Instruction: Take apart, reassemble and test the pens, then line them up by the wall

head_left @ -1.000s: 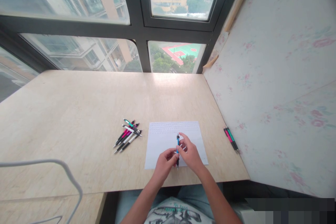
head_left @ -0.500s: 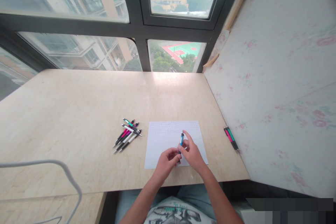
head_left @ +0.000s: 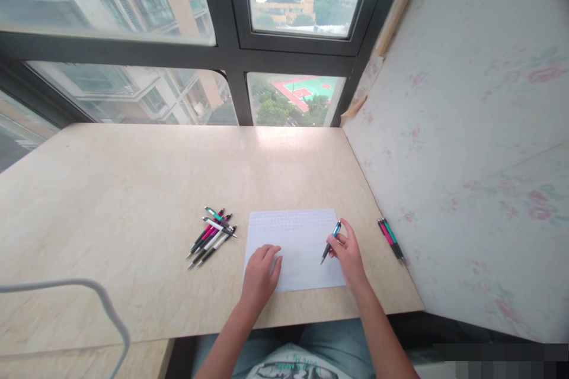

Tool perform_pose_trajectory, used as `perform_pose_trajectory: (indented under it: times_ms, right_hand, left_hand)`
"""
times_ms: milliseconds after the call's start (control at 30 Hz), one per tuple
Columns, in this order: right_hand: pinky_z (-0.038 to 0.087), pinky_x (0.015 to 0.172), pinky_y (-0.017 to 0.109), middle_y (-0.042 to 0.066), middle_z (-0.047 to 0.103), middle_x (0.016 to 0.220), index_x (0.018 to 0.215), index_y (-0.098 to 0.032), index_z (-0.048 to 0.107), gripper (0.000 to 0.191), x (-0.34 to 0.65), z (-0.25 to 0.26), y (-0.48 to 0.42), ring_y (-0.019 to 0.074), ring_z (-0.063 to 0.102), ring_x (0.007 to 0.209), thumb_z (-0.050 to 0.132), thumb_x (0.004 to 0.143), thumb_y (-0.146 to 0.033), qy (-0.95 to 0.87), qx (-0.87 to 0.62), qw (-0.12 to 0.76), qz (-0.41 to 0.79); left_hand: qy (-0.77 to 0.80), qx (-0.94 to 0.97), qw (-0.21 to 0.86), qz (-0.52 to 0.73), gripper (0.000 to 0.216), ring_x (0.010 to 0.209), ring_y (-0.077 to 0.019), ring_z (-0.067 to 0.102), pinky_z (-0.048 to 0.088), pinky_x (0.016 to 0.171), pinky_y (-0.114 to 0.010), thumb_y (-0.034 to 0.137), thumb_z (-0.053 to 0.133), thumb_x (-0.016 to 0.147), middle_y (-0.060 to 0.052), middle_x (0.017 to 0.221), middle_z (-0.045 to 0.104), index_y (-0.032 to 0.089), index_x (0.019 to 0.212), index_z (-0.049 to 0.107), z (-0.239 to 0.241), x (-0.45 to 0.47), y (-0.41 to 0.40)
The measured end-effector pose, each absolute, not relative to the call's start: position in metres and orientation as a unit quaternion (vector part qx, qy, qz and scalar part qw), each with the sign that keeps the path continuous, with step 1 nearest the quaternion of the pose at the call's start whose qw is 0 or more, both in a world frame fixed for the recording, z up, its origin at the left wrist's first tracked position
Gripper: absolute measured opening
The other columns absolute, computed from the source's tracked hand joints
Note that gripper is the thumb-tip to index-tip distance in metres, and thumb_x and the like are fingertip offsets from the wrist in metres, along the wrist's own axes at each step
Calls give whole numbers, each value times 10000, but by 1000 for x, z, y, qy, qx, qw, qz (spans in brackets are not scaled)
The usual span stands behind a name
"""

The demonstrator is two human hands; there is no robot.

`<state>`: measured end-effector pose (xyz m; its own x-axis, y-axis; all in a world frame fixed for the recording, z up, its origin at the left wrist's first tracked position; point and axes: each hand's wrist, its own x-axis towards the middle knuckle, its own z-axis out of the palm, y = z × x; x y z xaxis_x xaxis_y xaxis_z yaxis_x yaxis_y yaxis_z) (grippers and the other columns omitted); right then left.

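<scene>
My right hand [head_left: 349, 253] grips a blue and black ballpoint pen [head_left: 332, 241] above the right part of a white sheet of paper [head_left: 302, 263]. The pen is tilted, its tip pointing down to the left and one finger near its top end. Whether the tip touches the sheet I cannot tell. Rows of small handwriting run along the sheet's upper part. My left hand [head_left: 261, 272] rests on the sheet's lower left, its fingers stretched out and thumb apart, holding nothing.
Left of the paper lies a loose pile of several pens [head_left: 213, 238]. Two more pens, pink [head_left: 387, 235] and green [head_left: 393, 238], lie by the papered wall [head_left: 466, 160] on the right. A grey cable [head_left: 104, 302] arches over the near left. Windows stand behind the table [head_left: 133, 189].
My hands have parted. The left let go of the pen and moved left onto the paper; the right carried the pen to the right and tilted it.
</scene>
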<state>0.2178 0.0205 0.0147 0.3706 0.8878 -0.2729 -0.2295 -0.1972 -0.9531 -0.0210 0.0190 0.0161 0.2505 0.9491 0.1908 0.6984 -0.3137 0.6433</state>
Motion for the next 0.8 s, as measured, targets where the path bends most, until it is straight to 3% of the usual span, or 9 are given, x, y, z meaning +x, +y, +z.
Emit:
perform_pose_trajectory:
  times_ms: [167,800]
  right_hand:
    - [469,532,218,-6,664,810,1434,-243,298,899,210,15,23,136,597,642,771,692,-425,-223,-578,599,507]
    - [494,573,242,-15,639,810,1426,-266,334,867,210,15,50,144,607,687,768,701,-460,-199,-556,618,519]
  left_hand:
    - [530,791,164,257,204,896,-239,590,474,805,-407,207,470,905,-93,982,626,200,1041,622,10,-17,20]
    - [521,798,181,242,206,892,-235,566,463,798,-390,129,467,879,-90,971,607,202,999,617,3,-14,20]
